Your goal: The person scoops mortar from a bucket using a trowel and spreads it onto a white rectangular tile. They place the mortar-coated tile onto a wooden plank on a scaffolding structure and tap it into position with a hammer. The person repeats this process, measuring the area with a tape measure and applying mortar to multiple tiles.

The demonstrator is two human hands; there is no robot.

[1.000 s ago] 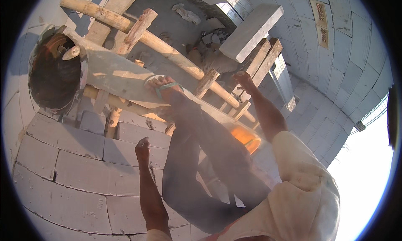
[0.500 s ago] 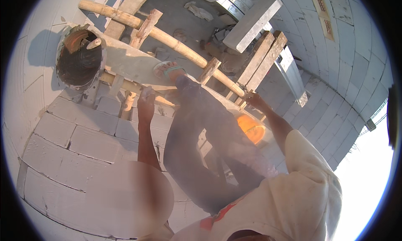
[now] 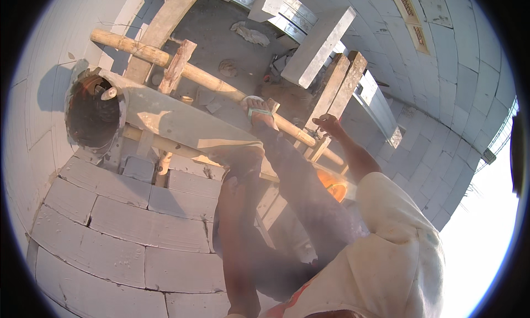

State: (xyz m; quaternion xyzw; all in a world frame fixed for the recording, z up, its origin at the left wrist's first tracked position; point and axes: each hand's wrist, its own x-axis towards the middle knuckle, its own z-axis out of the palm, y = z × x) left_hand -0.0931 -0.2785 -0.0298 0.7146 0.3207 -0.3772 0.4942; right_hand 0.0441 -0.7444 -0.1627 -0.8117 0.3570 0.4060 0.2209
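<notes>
Floor (image 3: 212,18) spreads past the plank's (image 3: 179,118) edge; right hand (image 3: 329,124) empty, half-curled near timbers (image 3: 341,86), left hand's (image 3: 234,188) grip unclear.

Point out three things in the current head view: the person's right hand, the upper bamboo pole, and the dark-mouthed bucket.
Right hand (image 3: 329,124): head view, middle of the hand.
Upper bamboo pole (image 3: 214,85): head view, middle of its length.
Bucket (image 3: 83,125): head view, dark inner wall.
</notes>
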